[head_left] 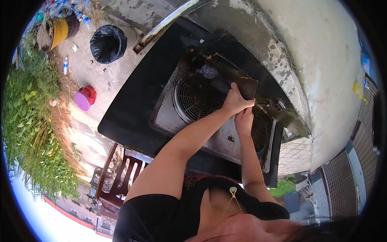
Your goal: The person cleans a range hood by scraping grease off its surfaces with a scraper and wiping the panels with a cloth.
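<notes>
Pendant (233,189); both hands (238,101) at brown panel (246,86); black tabletop (131,105); pale ground (82,64)

Grimy metal appliance (217,143) with 2 round grilles (192,97) and a brown panel (246,86), on a black tabletop (133,109).

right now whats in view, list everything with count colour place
appliance: one, black and silver, centre
round grilles: two, dark, centre
panel: one, dark brown, centre
lined bin: one, black, upper left
stool or tub: one, red and purple, left
bottles: several, clear, upper left
chair: one, brown, lower left
plants: many, green, far left
wall: one, cream, right
necklace: one, gold, lower centre
top: one, black, bottom
left hand: one, bare, on the panel
right hand: one, bare, below that
</notes>
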`<state>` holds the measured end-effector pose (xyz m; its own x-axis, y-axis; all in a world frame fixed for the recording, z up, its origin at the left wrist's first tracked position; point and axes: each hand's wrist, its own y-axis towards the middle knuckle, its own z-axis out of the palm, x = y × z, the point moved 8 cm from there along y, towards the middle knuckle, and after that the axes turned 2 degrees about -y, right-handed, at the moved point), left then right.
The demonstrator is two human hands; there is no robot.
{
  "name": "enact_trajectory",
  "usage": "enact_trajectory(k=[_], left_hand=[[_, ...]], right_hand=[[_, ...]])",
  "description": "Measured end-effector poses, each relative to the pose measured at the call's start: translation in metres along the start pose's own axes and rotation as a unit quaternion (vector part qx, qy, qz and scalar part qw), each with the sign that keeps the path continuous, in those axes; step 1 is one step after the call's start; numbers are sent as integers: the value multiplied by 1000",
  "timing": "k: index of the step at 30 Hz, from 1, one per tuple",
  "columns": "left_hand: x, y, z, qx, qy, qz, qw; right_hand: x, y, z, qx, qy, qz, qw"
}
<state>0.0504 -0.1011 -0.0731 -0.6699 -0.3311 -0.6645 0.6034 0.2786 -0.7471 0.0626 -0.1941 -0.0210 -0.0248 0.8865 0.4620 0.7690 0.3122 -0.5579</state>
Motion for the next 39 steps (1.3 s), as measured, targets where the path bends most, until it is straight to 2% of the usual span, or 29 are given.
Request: enact_trajectory(k=[6,14,18,23,27,28,30,33,35,37,39], left_hand=[[1,3,-4,-15,-18,27,999],[-1,7,-14,-49,-11,52,997],[-2,9,-20,-59,-33,27,997],[-1,7,-28,-98,-28,34,994],[4,-1,-14,-66,-68,26,995],[6,-5,-6,-51,-52,21,997],[10,-11,6,0,-33,-7,999],[5,-5,6,-9,-10,29,999],[4,-2,2,8,15,2,1000],[8,0,-1,15,42,-11,999],[5,2,-6,1,-13,16,1000]], right_hand=[[7,2,1,8,-21,19,1000],[15,8,4,8,-20,-11,1000],[17,14,7,32,-42,7,999],[21,16,7,52,-90,-27,994],[20,10,-3,49,-99,-67,992],[4,5,-1,60,-91,-26,994],[-2,-6,-5,21,-59,-6,998],[-1,-9,-3,5,-17,26,999],[3,-9,0,-16,11,14,1000],[4,-7,6,12,14,36,999],[7,-3,8,27,-2,51,998]])
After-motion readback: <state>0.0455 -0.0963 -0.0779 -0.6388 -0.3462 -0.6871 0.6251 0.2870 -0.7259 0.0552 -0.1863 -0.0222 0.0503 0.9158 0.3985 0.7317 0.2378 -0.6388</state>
